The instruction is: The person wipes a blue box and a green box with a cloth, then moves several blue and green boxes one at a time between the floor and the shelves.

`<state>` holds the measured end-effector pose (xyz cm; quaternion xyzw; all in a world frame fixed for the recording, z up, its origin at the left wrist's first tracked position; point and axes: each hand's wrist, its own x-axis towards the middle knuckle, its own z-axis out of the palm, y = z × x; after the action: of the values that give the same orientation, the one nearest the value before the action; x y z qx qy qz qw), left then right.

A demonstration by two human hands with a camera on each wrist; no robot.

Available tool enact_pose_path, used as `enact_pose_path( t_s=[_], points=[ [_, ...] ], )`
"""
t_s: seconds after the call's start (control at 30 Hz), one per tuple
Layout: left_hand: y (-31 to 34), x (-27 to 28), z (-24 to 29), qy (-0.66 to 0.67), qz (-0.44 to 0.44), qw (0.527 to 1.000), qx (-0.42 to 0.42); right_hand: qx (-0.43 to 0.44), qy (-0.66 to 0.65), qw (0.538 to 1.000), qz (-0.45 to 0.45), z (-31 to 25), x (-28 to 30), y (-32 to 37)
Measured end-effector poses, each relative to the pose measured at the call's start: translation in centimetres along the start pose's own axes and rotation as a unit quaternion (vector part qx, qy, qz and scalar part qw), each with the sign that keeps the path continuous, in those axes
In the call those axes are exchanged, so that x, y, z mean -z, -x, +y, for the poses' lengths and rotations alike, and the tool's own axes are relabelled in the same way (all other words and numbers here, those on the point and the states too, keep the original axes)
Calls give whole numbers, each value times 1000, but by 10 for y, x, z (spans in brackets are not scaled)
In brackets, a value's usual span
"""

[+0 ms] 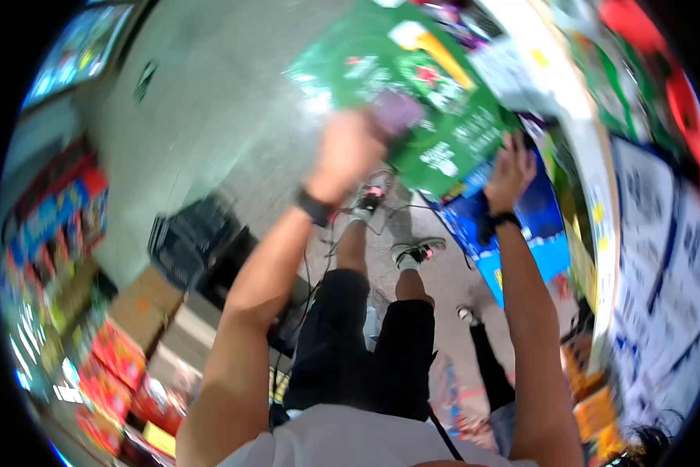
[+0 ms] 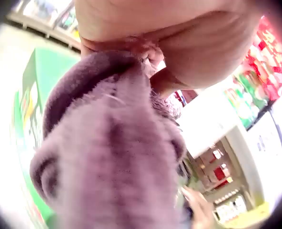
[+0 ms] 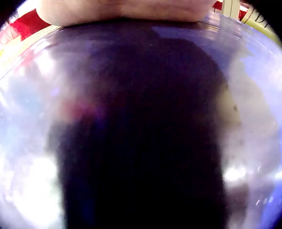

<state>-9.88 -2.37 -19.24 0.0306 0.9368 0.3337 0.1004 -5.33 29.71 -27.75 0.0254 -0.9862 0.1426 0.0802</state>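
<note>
In the head view my left hand (image 1: 350, 152), blurred, grips a purple cloth (image 1: 397, 113) over a glossy green printed panel (image 1: 463, 148). The left wrist view shows the fuzzy cloth (image 2: 117, 157) bunched and hanging from the curled fingers, with the green panel beyond it. My right hand (image 1: 512, 175), fingers spread, rests on a shiny blue surface (image 1: 533, 214) next to the green panel. Close up in the right wrist view, that glossy surface (image 3: 255, 105) carries a dark reflection, and only a strip of the hand (image 3: 126, 12) shows at the top.
A white-edged shelf (image 1: 599, 202) with packed goods runs along the right. Black plastic crates (image 1: 198, 241) and cardboard boxes (image 1: 144, 307) stand at the left. Cables (image 1: 319, 272) lie on the floor near my feet. Another person's leg (image 1: 490, 366) shows behind on the right.
</note>
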Motion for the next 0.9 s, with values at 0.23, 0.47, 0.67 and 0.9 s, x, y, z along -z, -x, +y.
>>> enact_pose_path(
  t_s=[0.23,0.47,0.67,0.9],
  points=[
    [-152,-20,-10,-175,188,966,-29,-59,-71,995,43,0,-1,-1],
    [-80,-135,69,-54,74,963,-255,-64,-97,993,36,3,0,1],
    [25,-117,55,-12,-90,946,-310,-76,-153,984,57,3,2,0],
    [95,-52,-23,-18,-160,960,-228,-60,-127,989,53,0,1,1]
  ],
)
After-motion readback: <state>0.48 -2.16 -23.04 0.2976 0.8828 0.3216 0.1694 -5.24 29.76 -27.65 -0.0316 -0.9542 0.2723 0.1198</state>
